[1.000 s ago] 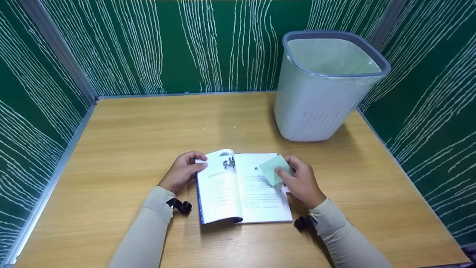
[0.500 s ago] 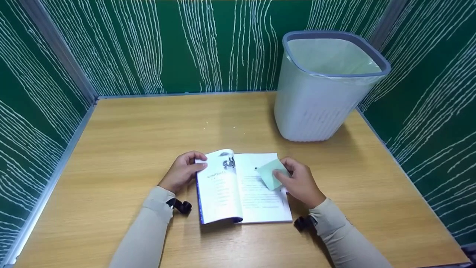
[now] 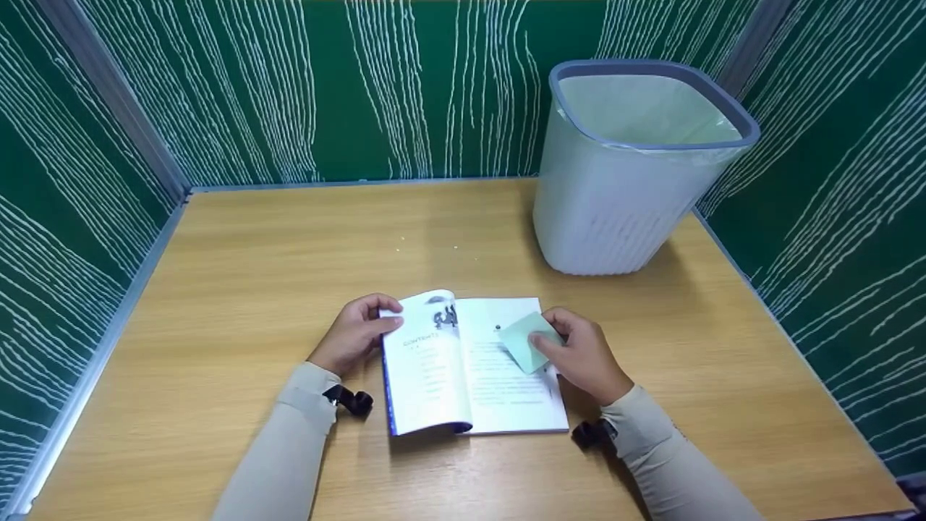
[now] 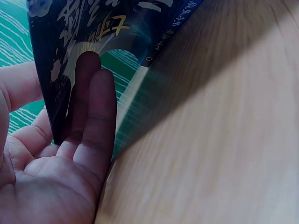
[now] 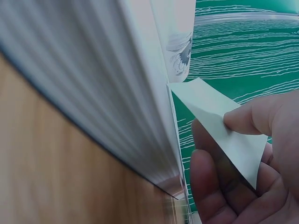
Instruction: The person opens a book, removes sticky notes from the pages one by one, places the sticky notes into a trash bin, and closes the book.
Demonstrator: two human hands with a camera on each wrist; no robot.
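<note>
An open book [image 3: 427,383] lies on the table, its left side raised and showing a contents page, its right page printed with lines of text. My left hand [image 3: 356,333] grips the left edge of the raised side, thumb on the page. In the left wrist view its fingers [image 4: 96,112] lie behind the dark blue cover [image 4: 98,28]. My right hand [image 3: 584,354] pinches a pale green sticky note [image 3: 527,346] between thumb and fingers, over the right page. In the right wrist view the note [image 5: 224,126] slants beside the page edges, one corner right at the book.
A white waste bin [image 3: 615,195] with a grey rim and a liner stands at the back right of the wooden table [image 3: 289,246]. A few tiny white specks lie mid-table. Green walls with white streaks enclose the back and sides.
My right hand has shifted slightly down and left with the sticky note, which has turned a little. A pink tab seen earlier by the right page is now hidden. The left hand stays put.
</note>
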